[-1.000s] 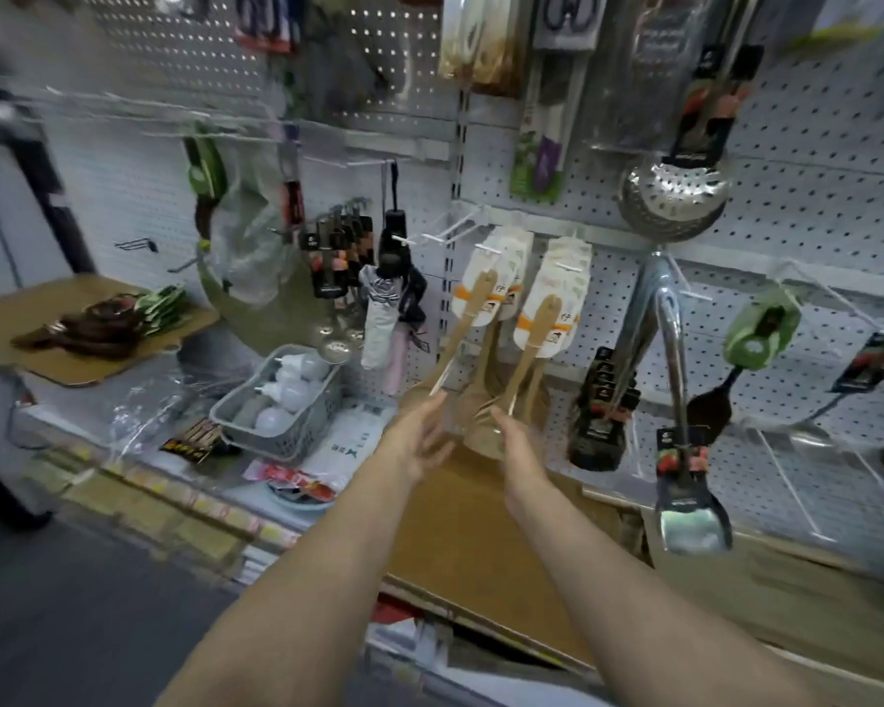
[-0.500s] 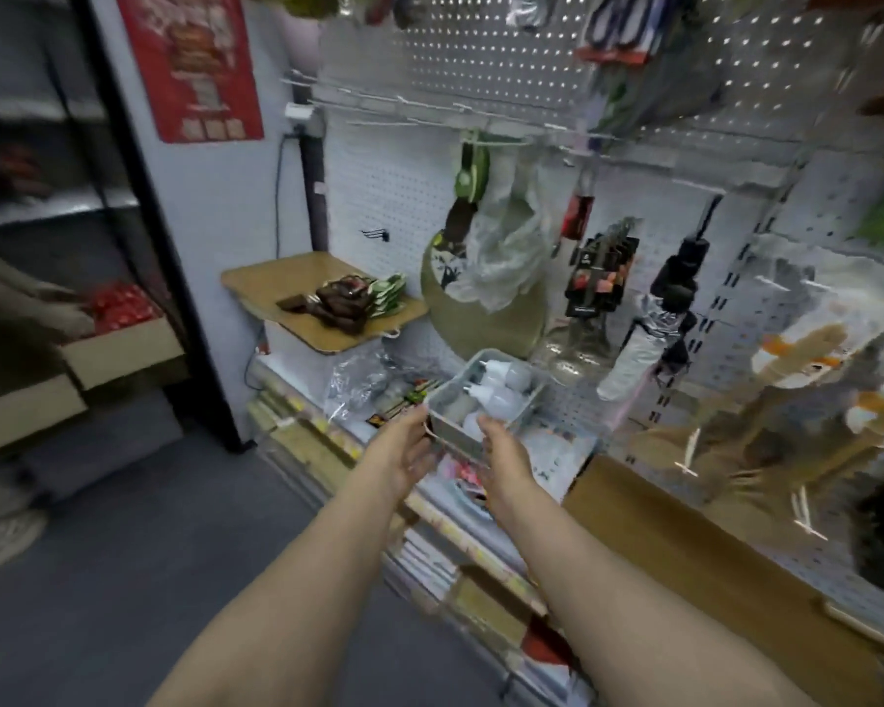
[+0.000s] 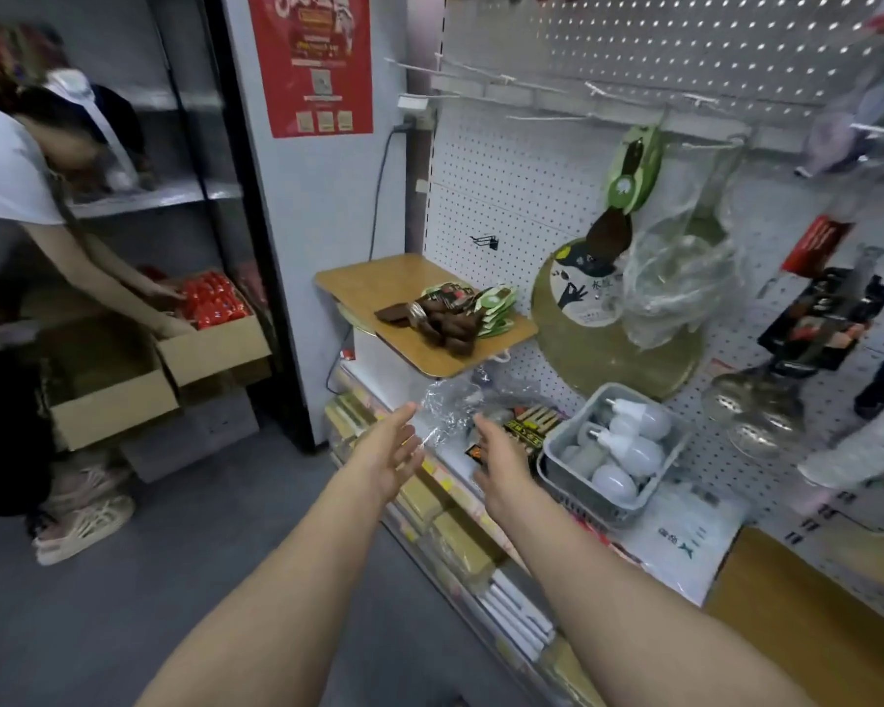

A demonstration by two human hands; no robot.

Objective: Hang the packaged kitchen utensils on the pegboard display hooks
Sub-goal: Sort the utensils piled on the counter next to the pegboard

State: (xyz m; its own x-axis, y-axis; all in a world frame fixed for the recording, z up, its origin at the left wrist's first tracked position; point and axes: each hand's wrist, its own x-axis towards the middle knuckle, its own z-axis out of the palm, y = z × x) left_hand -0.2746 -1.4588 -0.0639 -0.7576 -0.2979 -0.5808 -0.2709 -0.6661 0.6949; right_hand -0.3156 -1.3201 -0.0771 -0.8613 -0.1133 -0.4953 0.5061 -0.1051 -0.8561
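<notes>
Now view has swung left off the hung spoons; left hand (image 3: 389, 451) and right hand (image 3: 498, 459) apart, fingers relaxed and empty, reaching toward spatula packs (image 3: 452, 316) at 12 o'clock.

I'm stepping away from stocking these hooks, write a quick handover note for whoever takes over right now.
Left hand: open, holding nothing, reaching toward the low shelf.
Right hand: open, empty, just left of the grey basket of bulbs.
Stock: a pile of packaged utensils lies on the wooden shelf, not yet hung. Crinkled clear plastic sits just ahead of both hands.
Done: some items already hang on the pegboard, such as the green-carded utensil.
Left: pick up the packs and hang them on the bare hooks up top.
</notes>
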